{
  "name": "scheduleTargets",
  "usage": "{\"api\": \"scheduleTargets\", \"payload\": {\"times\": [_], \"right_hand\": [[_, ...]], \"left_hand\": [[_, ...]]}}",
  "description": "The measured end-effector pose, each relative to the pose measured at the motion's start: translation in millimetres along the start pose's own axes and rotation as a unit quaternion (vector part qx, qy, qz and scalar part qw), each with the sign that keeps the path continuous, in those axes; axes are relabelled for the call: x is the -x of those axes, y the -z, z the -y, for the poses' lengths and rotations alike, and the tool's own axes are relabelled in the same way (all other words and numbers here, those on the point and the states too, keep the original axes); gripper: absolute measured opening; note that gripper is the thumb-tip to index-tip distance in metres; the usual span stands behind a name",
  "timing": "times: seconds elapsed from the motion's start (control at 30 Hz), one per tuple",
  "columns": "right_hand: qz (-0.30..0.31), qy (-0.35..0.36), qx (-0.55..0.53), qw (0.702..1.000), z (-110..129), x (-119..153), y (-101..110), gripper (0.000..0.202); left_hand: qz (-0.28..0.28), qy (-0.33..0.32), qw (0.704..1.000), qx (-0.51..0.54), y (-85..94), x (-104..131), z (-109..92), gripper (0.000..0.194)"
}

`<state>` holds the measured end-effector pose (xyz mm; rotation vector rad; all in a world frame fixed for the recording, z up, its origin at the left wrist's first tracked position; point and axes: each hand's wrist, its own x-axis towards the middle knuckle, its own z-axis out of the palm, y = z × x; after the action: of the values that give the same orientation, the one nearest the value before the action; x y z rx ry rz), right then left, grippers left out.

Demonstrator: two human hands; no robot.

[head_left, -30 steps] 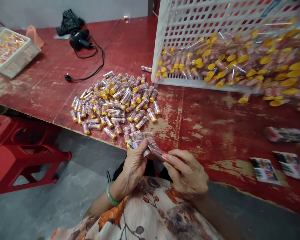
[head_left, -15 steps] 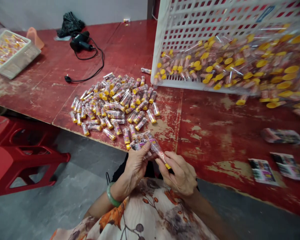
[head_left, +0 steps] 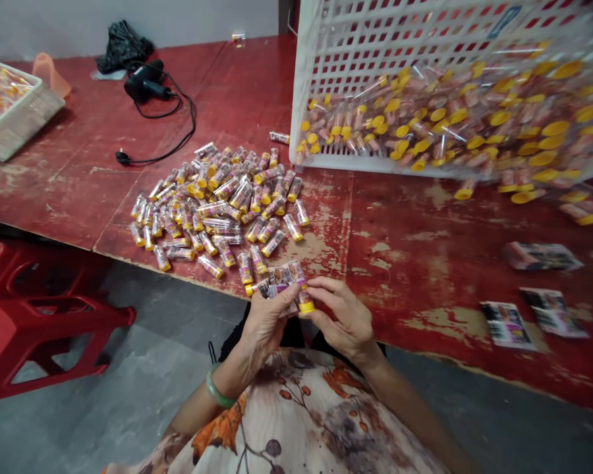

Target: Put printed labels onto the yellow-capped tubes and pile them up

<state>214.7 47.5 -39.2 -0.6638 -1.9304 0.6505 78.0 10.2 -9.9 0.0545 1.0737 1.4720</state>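
Observation:
My left hand (head_left: 269,319) pinches a small sheaf of printed plastic sleeves (head_left: 279,276) between thumb and fingers, over the table's front edge. At the right side of these sleeves stands a clear tube with a yellow cap (head_left: 306,306), a printed sleeve around it. My right hand (head_left: 343,319) has its fingertips and thumb curled against that tube. Just beyond my hands lies a heap of sleeved, yellow-capped tubes (head_left: 217,210), the closest ones almost touching the sheaf. What my left fingers do underneath is hidden.
A white perforated crate (head_left: 301,85) at the back right holds many bare capped tubes, some spilling out. Stacks of sleeves (head_left: 508,326) lie to the right. A black hair dryer (head_left: 145,80), a white bin (head_left: 29,122) and red stools (head_left: 44,316) are left.
The tube has turned from slanting toward my right hand to nearly upright beside the sheaf, with print now around it. My right fingers have loosened and shifted up its side.

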Motion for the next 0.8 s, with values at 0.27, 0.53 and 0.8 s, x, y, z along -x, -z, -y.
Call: {"api": "scheduleTargets", "payload": {"times": [0.27,0.53,0.8], "right_hand": [[-0.033,0.02,-0.019,0.999,-11,0,-10,0.03],[-0.021,0.087,0.109,0.99,-9,-5,-6,0.025],[-0.04,0.133,0.198,0.97,-14,11,-16,0.032]], "left_hand": [[-0.008,0.004,0.999,-0.04,-1.7,3,4,0.037],[-0.032,-0.025,0.996,-0.082,-4.4,-6,1,0.038],[-0.069,-0.043,0.993,-0.087,-12.8,4,11,0.04]]}}
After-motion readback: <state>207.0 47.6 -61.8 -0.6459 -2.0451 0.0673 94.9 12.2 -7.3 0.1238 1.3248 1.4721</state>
